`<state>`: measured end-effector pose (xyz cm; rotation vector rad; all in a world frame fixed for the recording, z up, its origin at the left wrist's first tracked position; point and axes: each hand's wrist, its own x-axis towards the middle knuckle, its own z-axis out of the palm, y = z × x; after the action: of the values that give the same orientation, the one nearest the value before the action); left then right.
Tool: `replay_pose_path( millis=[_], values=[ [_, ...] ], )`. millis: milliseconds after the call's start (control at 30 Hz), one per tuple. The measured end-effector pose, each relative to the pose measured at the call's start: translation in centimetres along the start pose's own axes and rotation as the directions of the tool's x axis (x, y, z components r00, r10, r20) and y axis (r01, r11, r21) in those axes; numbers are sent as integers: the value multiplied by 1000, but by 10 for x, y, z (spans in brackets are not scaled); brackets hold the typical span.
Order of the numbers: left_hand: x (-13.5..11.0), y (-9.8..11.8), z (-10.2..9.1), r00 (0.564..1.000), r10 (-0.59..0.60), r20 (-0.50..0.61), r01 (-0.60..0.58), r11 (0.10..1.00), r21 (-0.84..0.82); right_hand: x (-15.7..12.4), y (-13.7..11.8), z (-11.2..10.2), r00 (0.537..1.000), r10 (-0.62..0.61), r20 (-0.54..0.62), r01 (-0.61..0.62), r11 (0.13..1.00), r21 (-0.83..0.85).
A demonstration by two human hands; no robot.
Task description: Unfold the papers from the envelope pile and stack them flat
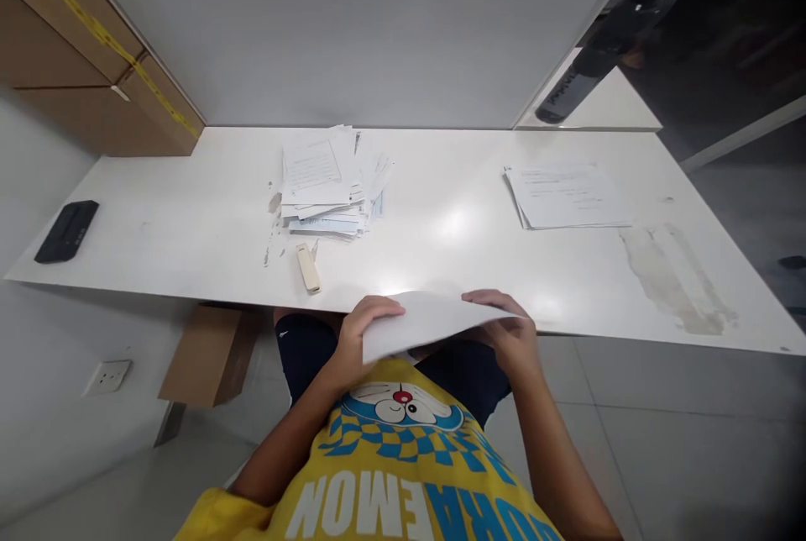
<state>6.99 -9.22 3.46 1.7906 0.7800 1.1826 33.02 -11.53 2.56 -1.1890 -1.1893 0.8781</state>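
White paper spans the space between my two hands at the table's front edge, just above my lap. I cannot tell whether it is one sheet or several. My left hand is closed on its left end, the fingers lying over the top. On the right end, my right hand grips the paper with the fingers curled around it. A cream stapler-like object lies on the table to the left of my left hand. Behind it sits an untidy pile of papers.
Another paper stack lies on the right of the white table. A black device rests at the far left, near cardboard boxes. A dark bottle-like object is at the back right. Below the table stands a cardboard box.
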Motion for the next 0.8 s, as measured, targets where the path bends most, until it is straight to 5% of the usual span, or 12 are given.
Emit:
replay_pose_path(
  millis=[167, 333, 433, 533, 667, 733, 800],
  values=[
    [2, -4, 4, 997, -79, 3, 79, 997, 20, -3, 12, 6, 989, -74, -125, 78, 997, 26],
    [13, -8, 2, 996, -54, 69, 49, 997, 66, 0, 21, 9, 990, 39, -139, -30, 997, 69],
    [21, 3, -12, 997, -77, 10, 75, 989, 126, 8, 13, 6, 976, 202, -78, -203, 979, 4],
    [20, 27, -37, 977, -186, -102, 204, 956, 211, 21, -15, 7, 934, 339, 109, -327, 938, -114],
    [-6, 40, -73, 881, -365, -300, 444, 856, 264, 35, -48, 30, 762, 505, 405, -460, 863, -210],
    [-24, 27, -84, 801, -442, -404, 565, 781, 265, 38, -44, 49, 697, 550, 460, -500, 833, -238],
    [-39, 5, -88, 742, -465, -483, 635, 719, 282, 41, -26, 65, 680, 576, 454, -514, 816, -265]
  ],
)
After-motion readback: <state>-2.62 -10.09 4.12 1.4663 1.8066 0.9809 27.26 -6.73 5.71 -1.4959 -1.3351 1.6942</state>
